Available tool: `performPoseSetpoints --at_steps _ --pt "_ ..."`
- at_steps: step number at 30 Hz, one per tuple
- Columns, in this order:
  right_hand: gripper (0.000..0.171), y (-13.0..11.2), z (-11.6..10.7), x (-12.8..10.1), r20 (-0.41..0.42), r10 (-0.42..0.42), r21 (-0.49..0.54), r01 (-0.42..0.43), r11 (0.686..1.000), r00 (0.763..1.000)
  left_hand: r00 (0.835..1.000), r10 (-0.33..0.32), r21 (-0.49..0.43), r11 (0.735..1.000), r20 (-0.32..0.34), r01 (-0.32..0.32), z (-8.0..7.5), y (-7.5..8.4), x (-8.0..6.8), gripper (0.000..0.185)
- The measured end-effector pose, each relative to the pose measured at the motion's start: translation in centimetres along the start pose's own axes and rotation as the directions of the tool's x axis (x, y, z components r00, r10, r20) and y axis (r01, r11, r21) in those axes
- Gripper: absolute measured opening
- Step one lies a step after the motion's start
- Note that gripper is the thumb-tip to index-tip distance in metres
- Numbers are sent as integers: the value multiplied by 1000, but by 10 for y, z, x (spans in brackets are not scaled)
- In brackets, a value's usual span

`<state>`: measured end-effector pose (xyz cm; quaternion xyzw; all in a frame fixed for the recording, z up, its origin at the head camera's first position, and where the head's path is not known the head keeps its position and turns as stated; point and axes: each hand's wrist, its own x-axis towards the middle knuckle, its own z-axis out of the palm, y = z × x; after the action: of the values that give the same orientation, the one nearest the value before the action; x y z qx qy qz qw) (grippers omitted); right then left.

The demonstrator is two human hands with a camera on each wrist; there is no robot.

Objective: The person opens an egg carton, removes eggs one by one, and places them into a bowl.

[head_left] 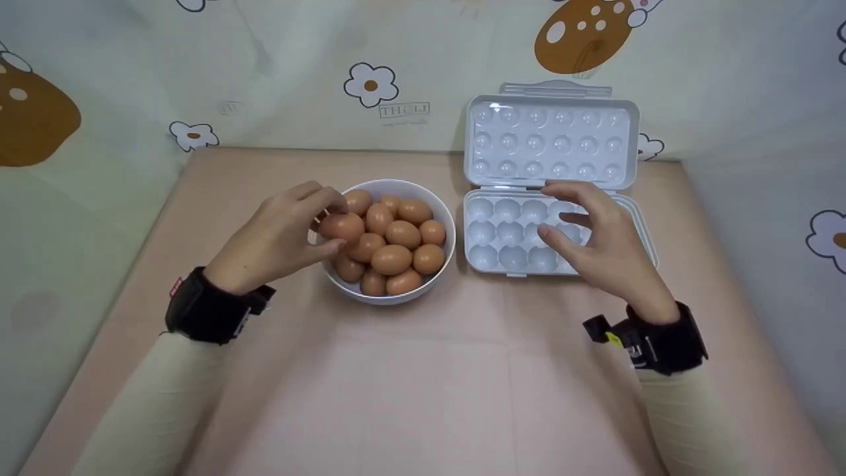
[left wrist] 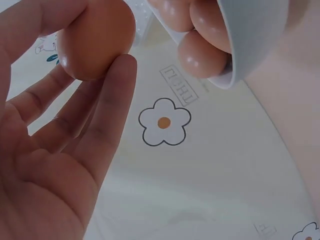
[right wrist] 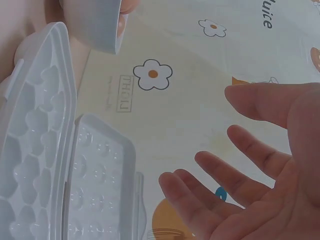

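Observation:
A brown egg (head_left: 342,227) is pinched between the thumb and fingers of my left hand (head_left: 277,235), above the left rim of a white bowl (head_left: 386,301). The left wrist view shows the same egg (left wrist: 97,40) held at the fingertips. Several more brown eggs (head_left: 391,260) are piled in the bowl. My right hand (head_left: 605,244) hovers over the right part of a white egg carton (head_left: 486,268), its fingers spread and nothing in them. The carton's lid (head_left: 552,142) stands raised at the back. Cups in the carton's left part hold no eggs; my right hand hides some others.
A table with a pinkish cover (head_left: 429,396) bears the bowl at left and the carton at right, side by side with a narrow gap. Behind the table hangs a pale backdrop (head_left: 284,79) printed with flowers. Dark straps (head_left: 215,307) with cameras sit on both wrists.

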<state>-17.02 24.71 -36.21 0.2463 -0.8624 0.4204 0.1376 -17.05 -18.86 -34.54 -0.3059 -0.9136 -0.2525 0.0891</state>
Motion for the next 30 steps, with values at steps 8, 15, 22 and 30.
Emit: performPoseSetpoints --at_steps 8,15,22,30 --pt "47 0 -2 0 10 12 -33 -12 999 1000 994 -43 7 999 101 42 -4 -12 -9 36" --pt "47 1 -2 0 6 4 -21 -4 1000 1000 985 -81 3 997 152 81 -2 -16 -9 33" --pt "47 2 -2 1 -9 -1 -19 1 1000 1000 964 -135 1 990 228 139 2 -17 -5 28" --pt "46 3 -4 0 -9 -18 -33 18 999 1000 960 -143 9 989 242 145 6 -19 -3 28"
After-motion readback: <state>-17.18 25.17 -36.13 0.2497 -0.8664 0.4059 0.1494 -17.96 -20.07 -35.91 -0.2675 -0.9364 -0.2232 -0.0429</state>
